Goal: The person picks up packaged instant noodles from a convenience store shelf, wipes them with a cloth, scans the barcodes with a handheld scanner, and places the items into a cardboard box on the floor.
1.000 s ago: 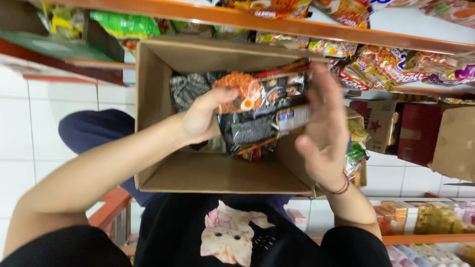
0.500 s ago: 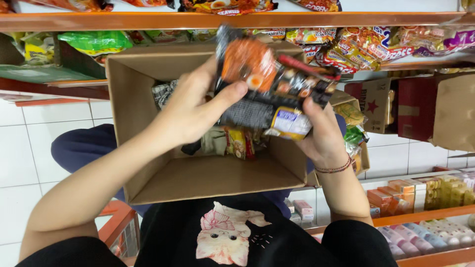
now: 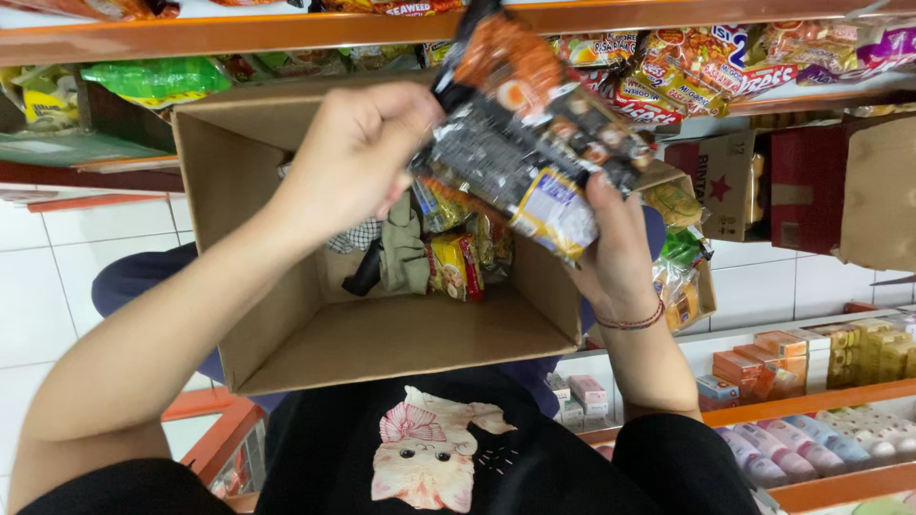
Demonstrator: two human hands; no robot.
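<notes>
My left hand (image 3: 348, 157) and my right hand (image 3: 615, 253) both grip a stack of black, orange and yellow noodle packets (image 3: 530, 133), held up above an open cardboard box (image 3: 382, 339). The left hand pinches the stack's upper left edge. From below, the right hand supports its lower right end. The stack reaches up to the orange shelf edge (image 3: 239, 27). Inside the box a few yellow and red packets (image 3: 456, 265) lie at the far side, next to a dark cloth-like item.
Shelves above hold several colourful snack packets (image 3: 687, 76) and green bags (image 3: 157, 76). A second open carton (image 3: 682, 277) with packets sits right of the box. Red and brown cartons (image 3: 811, 186) stand at right. Lower shelves at right carry small boxes and bottles (image 3: 811, 358).
Both hands have lifted the noodle packets out of the box and up toward the shelf. The right hand, open beside the packets a second ago, now grips their lower end.
</notes>
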